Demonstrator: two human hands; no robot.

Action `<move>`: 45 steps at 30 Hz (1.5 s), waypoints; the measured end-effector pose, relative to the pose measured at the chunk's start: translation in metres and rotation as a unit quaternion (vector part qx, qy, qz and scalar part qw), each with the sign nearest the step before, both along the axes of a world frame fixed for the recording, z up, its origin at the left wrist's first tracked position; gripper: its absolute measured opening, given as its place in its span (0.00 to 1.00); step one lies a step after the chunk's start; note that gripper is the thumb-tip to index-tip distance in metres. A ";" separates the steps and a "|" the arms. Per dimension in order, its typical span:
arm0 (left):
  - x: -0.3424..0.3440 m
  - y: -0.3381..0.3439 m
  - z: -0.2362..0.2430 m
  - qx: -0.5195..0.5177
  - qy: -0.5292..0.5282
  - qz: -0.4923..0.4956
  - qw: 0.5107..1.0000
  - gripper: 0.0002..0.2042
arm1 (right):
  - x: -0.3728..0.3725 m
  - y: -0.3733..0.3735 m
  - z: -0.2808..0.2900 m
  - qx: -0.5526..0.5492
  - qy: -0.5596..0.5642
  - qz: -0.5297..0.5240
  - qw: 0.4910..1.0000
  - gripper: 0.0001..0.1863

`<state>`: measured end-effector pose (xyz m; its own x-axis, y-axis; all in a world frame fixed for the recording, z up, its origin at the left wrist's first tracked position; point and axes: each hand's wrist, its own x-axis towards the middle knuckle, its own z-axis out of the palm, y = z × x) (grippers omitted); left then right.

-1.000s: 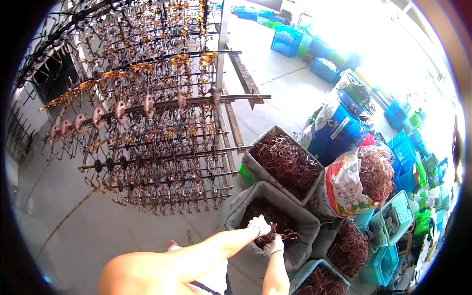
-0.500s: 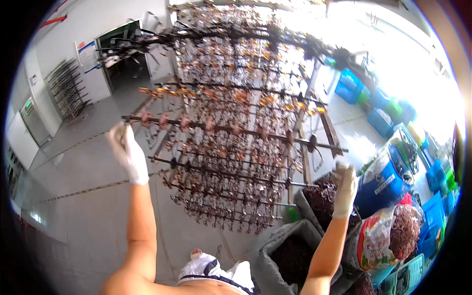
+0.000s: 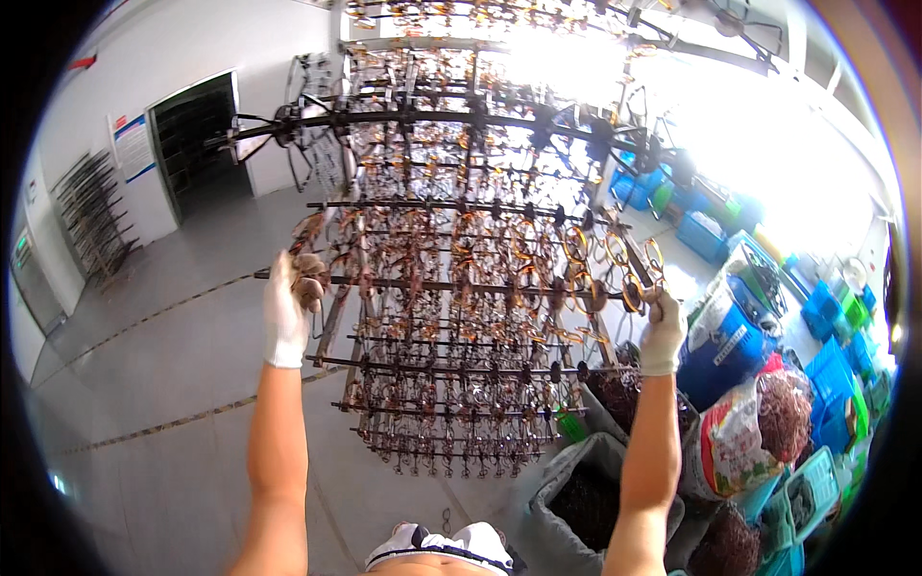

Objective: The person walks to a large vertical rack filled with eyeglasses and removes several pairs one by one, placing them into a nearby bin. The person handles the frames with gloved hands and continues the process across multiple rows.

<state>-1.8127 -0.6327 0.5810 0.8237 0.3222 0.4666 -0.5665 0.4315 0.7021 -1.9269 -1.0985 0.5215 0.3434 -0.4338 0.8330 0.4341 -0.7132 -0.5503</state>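
My left hand, in a white glove, is closed around the left end of a dark rod. My right hand, also gloved, is closed at the rod's right end. The rod runs almost level between them and carries round clips along its length. Amber, ring-shaped pieces, resembling eyeglass frames, show near its right part. Behind it stands a tall rack hung with tiers of similar small pieces; another dark rod with large dark clips crosses higher up. Glare washes out the upper right.
Grey lined bins and a woven sack of tangled reddish strands stand at the lower right. A blue drum and blue crates are beyond. A doorway and another rack are at the left.
The view has shifted. My left hand has moved right and its fingers now wrap the rod's end. My right hand has risen slightly to the other end, and the rod looks more level.
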 end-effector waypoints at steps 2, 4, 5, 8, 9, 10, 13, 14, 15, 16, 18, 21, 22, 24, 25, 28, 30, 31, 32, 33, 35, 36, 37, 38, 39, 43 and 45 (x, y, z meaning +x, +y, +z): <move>-0.002 0.005 -0.018 -0.095 0.017 -0.042 0.994 0.17 | -0.005 0.010 -0.005 0.008 -0.007 -0.063 0.998 0.04; -0.012 0.004 -0.027 -0.176 0.030 -0.075 0.981 0.19 | -0.004 0.014 -0.006 0.156 -0.028 0.045 0.986 0.06; -0.034 -0.007 -0.020 -0.018 0.012 0.033 0.999 0.21 | -0.012 0.016 -0.005 0.235 -0.050 0.149 0.959 0.07; -0.035 -0.001 -0.025 -0.037 0.010 0.008 0.999 0.22 | -0.035 0.068 0.000 0.371 -0.062 0.164 0.912 0.11; -0.032 0.004 -0.028 -0.048 0.012 -0.001 0.999 0.23 | -0.044 0.078 -0.011 0.249 -0.075 0.098 0.961 0.09; -0.031 0.010 -0.030 -0.058 0.014 -0.005 0.998 0.23 | -0.051 0.089 -0.024 0.133 -0.098 0.022 0.986 0.09; -0.040 0.012 -0.016 -0.203 0.124 -0.100 0.966 0.18 | -0.045 0.091 -0.043 0.120 -0.016 0.016 0.992 0.14; -0.046 0.006 -0.011 -0.147 0.109 -0.074 0.980 0.16 | -0.040 0.084 -0.049 0.078 0.030 0.003 0.997 0.15; -0.056 0.000 -0.010 -0.087 0.095 -0.040 0.991 0.15 | -0.028 0.082 -0.048 0.197 0.072 0.051 0.976 0.15; -0.061 -0.002 -0.010 -0.034 0.076 -0.005 0.997 0.14 | -0.022 0.084 -0.033 0.160 0.065 0.050 0.984 0.13; -0.061 -0.001 -0.028 0.074 -0.010 0.125 0.989 0.12 | -0.017 0.077 -0.020 0.063 0.038 0.079 0.994 0.15; -0.070 -0.025 -0.028 0.063 0.083 0.066 0.992 0.12 | -0.006 0.068 -0.017 0.141 0.055 0.201 0.968 0.13; -0.064 -0.023 -0.035 0.037 0.087 0.021 0.995 0.10 | -0.010 0.079 -0.005 0.193 0.060 0.208 0.957 0.12; -0.028 -0.013 -0.067 -0.016 0.092 -0.078 0.993 0.09 | -0.006 0.091 0.009 0.329 -0.001 0.275 0.904 0.09; -0.006 -0.005 -0.085 -0.038 0.093 -0.126 0.987 0.09 | -0.002 0.094 0.009 0.295 -0.030 0.265 0.918 0.07; 0.011 -0.009 -0.100 -0.057 0.067 -0.150 0.985 0.11 | -0.003 0.097 0.002 0.217 -0.024 0.179 0.959 0.06; 0.006 -0.031 -0.097 -0.001 -0.001 0.003 1.000 0.12 | -0.012 0.095 -0.013 0.094 -0.008 0.053 0.994 0.12; 0.004 -0.031 -0.095 0.029 -0.035 0.086 0.995 0.12 | -0.026 0.106 -0.009 0.055 0.018 0.071 0.996 0.14; 0.018 -0.024 -0.108 0.021 -0.020 0.124 0.992 0.12 | -0.024 0.120 -0.013 0.079 0.006 0.070 0.994 0.11; 0.008 -0.027 -0.094 -0.017 0.021 0.018 0.999 0.13 | -0.028 0.130 -0.016 0.102 -0.003 0.059 0.993 0.12; -0.046 -0.036 -0.044 -0.087 0.109 -0.196 0.971 0.15 | -0.031 0.141 -0.027 0.146 -0.003 0.063 0.987 0.14; -0.058 -0.037 -0.032 -0.040 0.128 -0.201 0.970 0.17 | -0.025 0.143 -0.031 0.160 0.026 0.094 0.982 0.14; -0.066 -0.033 -0.023 -0.005 0.131 -0.196 0.972 0.17 | -0.019 0.146 -0.031 0.161 0.044 0.121 0.979 0.15; -0.067 -0.031 -0.020 0.006 0.117 -0.180 0.977 0.16 | -0.011 0.144 -0.027 0.137 0.059 0.125 0.981 0.16; -0.066 -0.029 -0.021 0.013 0.094 -0.154 0.983 0.16 | -0.005 0.141 -0.023 0.039 0.075 0.062 0.995 0.14; -0.061 -0.034 -0.031 0.053 -0.005 -0.021 0.998 0.14 | 0.003 0.147 -0.016 0.215 0.082 0.271 0.935 0.11; -0.056 -0.042 -0.034 0.073 -0.041 0.020 0.996 0.13 | 0.008 0.156 -0.024 0.276 -0.024 0.288 0.917 0.13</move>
<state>-1.8689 -0.6745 0.5471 0.7685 0.2786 0.5761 -0.6395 0.3038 0.7062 -1.9188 -0.9423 0.4975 0.6164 -0.5519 0.5617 0.6847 0.0232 -0.7285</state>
